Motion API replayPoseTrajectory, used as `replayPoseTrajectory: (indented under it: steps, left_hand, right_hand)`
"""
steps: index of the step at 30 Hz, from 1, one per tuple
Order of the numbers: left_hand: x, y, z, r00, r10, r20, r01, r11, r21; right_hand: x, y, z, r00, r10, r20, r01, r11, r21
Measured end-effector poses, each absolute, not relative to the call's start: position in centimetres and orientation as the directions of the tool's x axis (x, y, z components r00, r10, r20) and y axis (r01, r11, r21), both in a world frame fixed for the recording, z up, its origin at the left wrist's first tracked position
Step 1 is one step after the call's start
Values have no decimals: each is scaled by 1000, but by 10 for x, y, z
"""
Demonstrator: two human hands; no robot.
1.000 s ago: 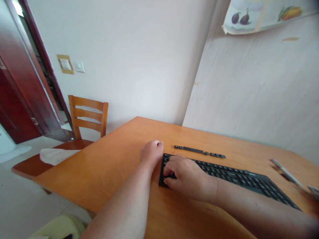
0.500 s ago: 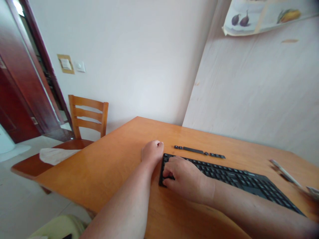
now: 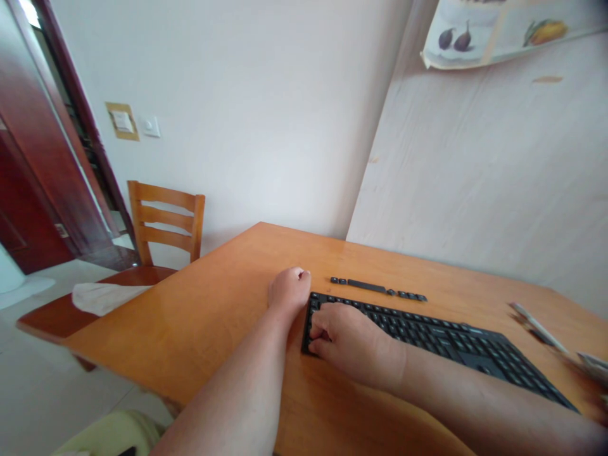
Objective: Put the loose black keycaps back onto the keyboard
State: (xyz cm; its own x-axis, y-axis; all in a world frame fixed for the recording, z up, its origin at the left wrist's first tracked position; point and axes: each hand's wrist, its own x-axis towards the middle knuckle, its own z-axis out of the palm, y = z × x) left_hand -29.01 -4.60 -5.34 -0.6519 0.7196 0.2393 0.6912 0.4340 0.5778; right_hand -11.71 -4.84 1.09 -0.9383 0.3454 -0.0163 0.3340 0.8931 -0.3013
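Note:
A black keyboard lies at a slant on the wooden table. Over its left end is my right hand, thumb and fingers bent together at the keys near the lower left corner; whatever is between the fingertips is hidden. My left hand rests closed on the table just beyond the keyboard's left corner, its fingers turned away from view. Behind the keyboard lies a row of loose black keycaps, including a long space bar.
At the table's right edge lie a thin, pale, pen-like tool and other blurred items. A wooden chair with a white cloth on its seat stands to the left. The wall rises behind the table.
My right hand has barely moved over the same corner of the keyboard. My left hand stays in place. The view has shifted slightly.

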Motion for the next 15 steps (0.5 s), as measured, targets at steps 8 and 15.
replayPoseTrajectory:
  steps: [8,15]
  left_hand:
    - [-290,-45,-57,-650,712,267,699,422,577]
    - [-289,-45,-55,-655,709,261,700,439,563]
  right_hand:
    - [-107,-77,2,-978,210,18,210,963,166]
    - [-91,-96,-18,-972,222,76,235,922,306]
